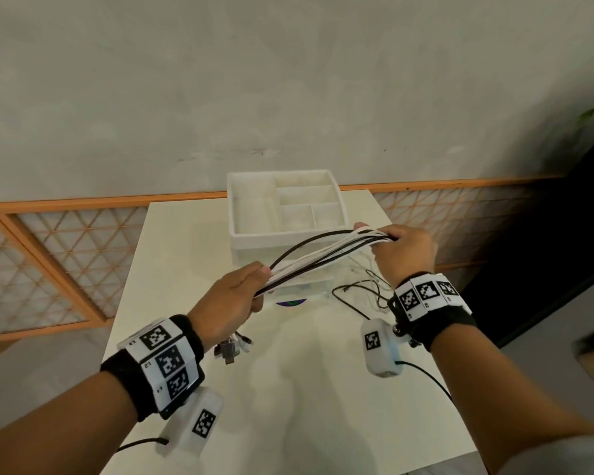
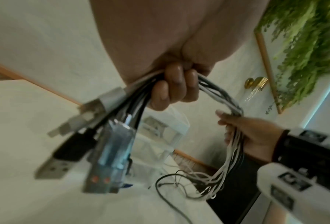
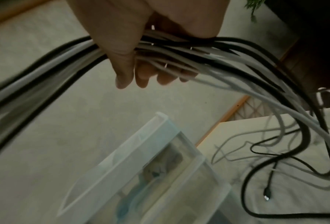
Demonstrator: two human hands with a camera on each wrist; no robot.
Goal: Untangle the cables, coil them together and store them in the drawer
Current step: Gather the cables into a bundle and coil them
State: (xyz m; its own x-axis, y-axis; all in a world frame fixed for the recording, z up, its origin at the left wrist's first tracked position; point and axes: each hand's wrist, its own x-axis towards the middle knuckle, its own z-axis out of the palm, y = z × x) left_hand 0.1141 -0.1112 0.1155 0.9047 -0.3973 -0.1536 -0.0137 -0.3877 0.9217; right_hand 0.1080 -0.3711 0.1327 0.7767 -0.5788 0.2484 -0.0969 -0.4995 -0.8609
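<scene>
A white worktop (image 1: pixel 192 255) carries a clear drawer unit (image 1: pixel 283 214). Above it, black and white cables (image 1: pixel 323 253) stretch taut between both hands, apparently aligned for coiling. Left hand (image 1: pixel 232 298) clenches the plug ends; right hand (image 1: pixel 403 250) wraps the bundle, tails trailing onto the worktop.

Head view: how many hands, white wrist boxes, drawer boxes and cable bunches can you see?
Hands: 2, left hand and right hand
White wrist boxes: 2, left wrist box and right wrist box
Drawer box: 1
Cable bunch: 1
Total: 6
</scene>
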